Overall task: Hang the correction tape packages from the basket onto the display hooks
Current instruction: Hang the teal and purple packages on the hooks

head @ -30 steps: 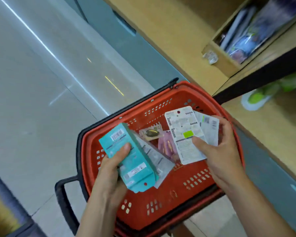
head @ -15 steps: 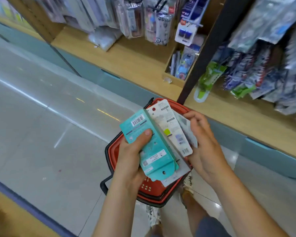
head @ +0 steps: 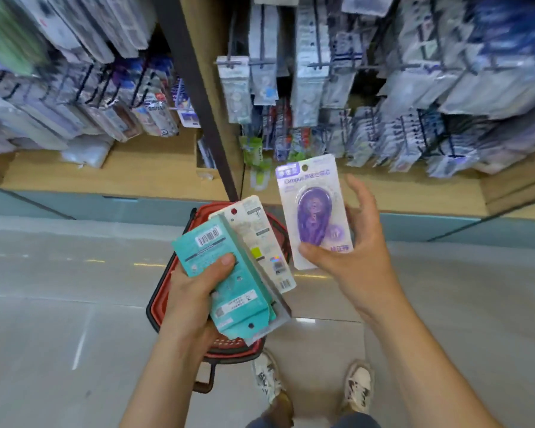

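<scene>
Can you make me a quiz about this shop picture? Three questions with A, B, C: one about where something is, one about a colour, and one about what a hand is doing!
1. Where is the red basket?
A. on the shelf
B. on the floor, below the hands
C. hung on a hook

2. What colour is the correction tape package in the right hand?
A. yellow
B. purple
C. orange

3. What is the left hand doing?
A. hanging empty
B. pointing at the shelf
C. gripping a teal package

Answers:
1 B, it sits on the floor under the left hand.
2 B, the card is lilac and the case inside is purple.
3 C, its thumb presses on the teal front.
</scene>
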Tool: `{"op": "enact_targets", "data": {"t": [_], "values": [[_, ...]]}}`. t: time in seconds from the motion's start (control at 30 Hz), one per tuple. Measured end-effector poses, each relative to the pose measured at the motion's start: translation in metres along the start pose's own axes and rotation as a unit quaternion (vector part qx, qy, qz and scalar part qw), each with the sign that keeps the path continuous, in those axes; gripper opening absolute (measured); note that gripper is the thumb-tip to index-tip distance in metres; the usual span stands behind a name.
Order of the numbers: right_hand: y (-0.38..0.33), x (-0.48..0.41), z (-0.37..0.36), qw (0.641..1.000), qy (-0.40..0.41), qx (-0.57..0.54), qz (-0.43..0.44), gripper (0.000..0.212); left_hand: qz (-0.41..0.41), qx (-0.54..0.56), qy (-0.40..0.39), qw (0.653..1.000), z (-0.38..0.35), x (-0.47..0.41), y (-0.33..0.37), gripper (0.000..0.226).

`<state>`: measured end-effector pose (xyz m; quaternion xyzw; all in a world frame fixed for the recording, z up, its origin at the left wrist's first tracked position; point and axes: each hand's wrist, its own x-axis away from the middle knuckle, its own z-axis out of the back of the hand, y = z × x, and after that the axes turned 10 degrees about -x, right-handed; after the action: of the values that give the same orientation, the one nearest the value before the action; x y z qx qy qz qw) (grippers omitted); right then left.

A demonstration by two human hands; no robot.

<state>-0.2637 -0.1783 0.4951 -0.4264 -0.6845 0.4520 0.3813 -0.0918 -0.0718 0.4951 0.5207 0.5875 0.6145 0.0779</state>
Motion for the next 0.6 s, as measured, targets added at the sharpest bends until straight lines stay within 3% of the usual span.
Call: {"op": "enact_targets", "data": {"t": [0.07,0.13,0.17,0.2,0.23,0.3,0.33,0.4,0.43,0.5,0.6], "values": [[-0.014,0.008,0.029,0.999,0.027,-0.021,-0.006,0.094,-0.063,-0.1,0.027,0.993,-0.025,0.014,0.007,0.07],[-0.03,0.018,0.056,0.998,0.053,-0.021,-0.016,0.069,-0.148,-0.233,0.039,0.96,-0.057,0.032,0.014,0.06],[-0.039,0.025,0.069,0.997,0.068,-0.029,-0.035,0.051,-0.22,-0.305,0.02,0.926,-0.073,0.042,0.018,0.062],[-0.049,0.031,0.083,0.993,0.082,-0.054,-0.062,0.035,-0.322,-0.382,-0.022,0.866,-0.089,0.052,0.019,0.066],[-0.062,0.038,0.097,0.987,0.093,-0.087,-0.093,0.025,-0.43,-0.46,-0.076,0.773,-0.105,0.06,0.02,0.068],[-0.087,0.054,0.132,0.972,0.082,-0.155,-0.154,0.017,-0.597,-0.561,-0.17,0.547,-0.137,0.075,0.013,0.058],[-0.099,0.062,0.151,0.967,0.06,-0.172,-0.176,0.028,-0.645,-0.582,-0.2,0.452,-0.155,0.082,0.01,0.046],[-0.123,0.079,0.186,0.965,-0.005,-0.16,-0.206,0.064,-0.712,-0.587,-0.228,0.311,-0.191,0.102,0.004,0.025],[-0.134,0.088,0.201,0.966,-0.043,-0.156,-0.201,0.069,-0.732,-0.581,-0.24,0.263,-0.208,0.111,-0.001,0.021],[-0.156,0.104,0.23,0.966,-0.1,-0.167,-0.17,0.055,-0.757,-0.56,-0.269,0.203,-0.241,0.129,-0.008,0.018],[-0.179,0.123,0.264,0.963,-0.075,-0.208,-0.155,0.039,-0.773,-0.541,-0.29,0.16,-0.283,0.145,-0.016,0.016]]}}
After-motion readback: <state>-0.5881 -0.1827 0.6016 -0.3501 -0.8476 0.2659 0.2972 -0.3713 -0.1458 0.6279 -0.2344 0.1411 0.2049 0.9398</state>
